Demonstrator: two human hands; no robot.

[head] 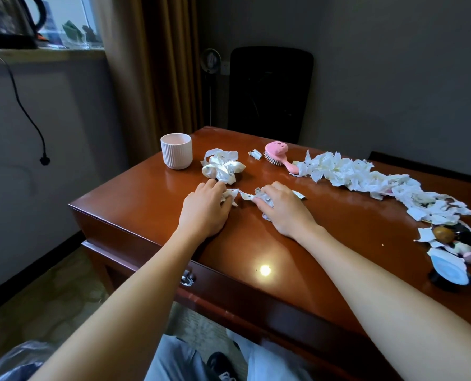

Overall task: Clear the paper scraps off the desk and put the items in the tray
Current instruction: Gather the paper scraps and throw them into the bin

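Head view: I look down on the desk (146,213) with both arms stretched out, and I take the cup (176,151) as my mark.
Left hand (204,207): palm down, right of the cup and nearer me. Its fingers curl over a crumpled scrap, pinning it to the wood.
Right hand (283,210): further right of the cup, palm down. Its fingers are bunched round a wad of paper, with more poking out under the palm.
Scraps (245,195): a few torn bits lie between the two hands. I judge the hands face each other so they can herd these into one heap.
Trail (366,174): most of the paper is untouched, in a long band far right of the cup that bends toward me.
Ribbon (222,166): just right of the cup and touching the left fingertips. It is an item to keep, so I would avoid sweeping it up.
Brush (278,155): right of the cup past the ribbon, handle end touching the trail, with a small clip (255,154) beside it.
Tray: I cannot make one out. Dark shapes lie half buried at the near end of the trail, farthest from the cup.
Progress: early, I judge, since only this small patch is gathered.
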